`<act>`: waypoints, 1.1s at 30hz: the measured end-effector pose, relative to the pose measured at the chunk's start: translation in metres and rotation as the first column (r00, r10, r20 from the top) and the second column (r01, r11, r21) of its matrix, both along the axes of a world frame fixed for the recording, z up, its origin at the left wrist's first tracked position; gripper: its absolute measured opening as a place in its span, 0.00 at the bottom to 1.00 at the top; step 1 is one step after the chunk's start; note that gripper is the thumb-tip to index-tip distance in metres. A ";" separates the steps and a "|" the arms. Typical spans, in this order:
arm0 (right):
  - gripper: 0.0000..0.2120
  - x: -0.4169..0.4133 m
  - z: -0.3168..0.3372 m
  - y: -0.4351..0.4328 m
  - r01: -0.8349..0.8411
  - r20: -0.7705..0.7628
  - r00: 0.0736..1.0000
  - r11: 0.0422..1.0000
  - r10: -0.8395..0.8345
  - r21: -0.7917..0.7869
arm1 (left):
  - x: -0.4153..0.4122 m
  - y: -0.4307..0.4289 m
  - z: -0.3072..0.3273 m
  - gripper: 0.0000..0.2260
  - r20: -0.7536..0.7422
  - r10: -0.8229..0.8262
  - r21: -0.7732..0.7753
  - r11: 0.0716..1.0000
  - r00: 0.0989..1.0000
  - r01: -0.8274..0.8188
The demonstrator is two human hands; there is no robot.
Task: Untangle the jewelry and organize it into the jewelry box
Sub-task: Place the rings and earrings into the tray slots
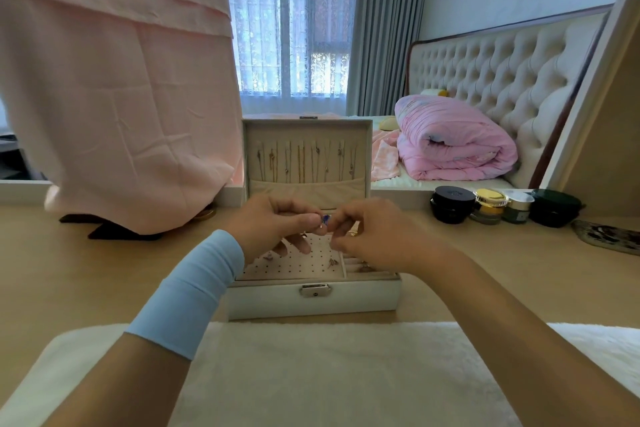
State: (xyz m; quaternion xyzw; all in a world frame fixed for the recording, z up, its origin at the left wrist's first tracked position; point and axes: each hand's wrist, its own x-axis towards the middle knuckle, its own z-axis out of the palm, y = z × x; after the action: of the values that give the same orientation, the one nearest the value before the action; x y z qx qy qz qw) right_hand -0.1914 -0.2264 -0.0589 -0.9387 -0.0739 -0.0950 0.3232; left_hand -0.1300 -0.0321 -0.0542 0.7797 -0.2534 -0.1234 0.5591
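A pale grey jewelry box (313, 302) stands open on the wooden table, with several necklaces (304, 163) hanging inside its raised lid. Above the box's perforated earring panel (294, 269), my left hand (273, 225) and my right hand (374, 236) meet. Together they pinch a small piece of jewelry with a blue stone (325, 218) between their fingertips. A few small earrings (333, 262) sit on the panel, and the ring slots at its right are partly hidden by my right hand.
A white fluffy mat (311, 374) lies in front of the box. Several cosmetic jars (488, 206) stand at the right rear, with a dark patterned dish (609, 236) beyond them. A pink cloth (114, 97) drapes over something at the left.
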 end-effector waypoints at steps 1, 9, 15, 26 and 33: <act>0.08 0.000 0.001 0.001 -0.010 0.058 0.998 0.998 0.006 0.059 | 0.000 0.001 0.000 0.06 -0.018 0.000 -0.024 1.000 1.000 -0.001; 0.09 0.003 -0.004 0.016 -0.028 0.290 0.954 0.938 -0.078 0.346 | 0.005 0.000 0.005 0.05 -0.075 0.032 -0.124 0.991 0.997 -0.041; 0.06 0.000 -0.007 0.022 -0.038 0.352 0.930 0.928 -0.102 0.369 | 0.008 0.007 0.008 0.12 -0.086 -0.062 -0.112 0.992 0.994 0.052; 0.06 0.023 0.011 0.047 -0.057 0.361 0.930 0.941 -0.072 0.333 | 0.024 0.034 0.013 0.11 -0.064 -0.030 -0.190 0.982 0.998 0.017; 0.09 0.031 0.011 0.056 -0.098 0.370 0.929 0.957 -0.011 0.274 | 0.031 0.044 0.011 0.08 -0.057 -0.006 -0.171 0.985 0.998 -0.004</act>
State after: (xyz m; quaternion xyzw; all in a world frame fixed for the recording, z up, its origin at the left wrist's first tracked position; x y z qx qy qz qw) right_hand -0.1604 -0.1705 -0.0481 -0.8452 -0.1393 -0.2718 0.4387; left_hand -0.0991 0.0124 -0.0437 0.7248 -0.2474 -0.1238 0.6310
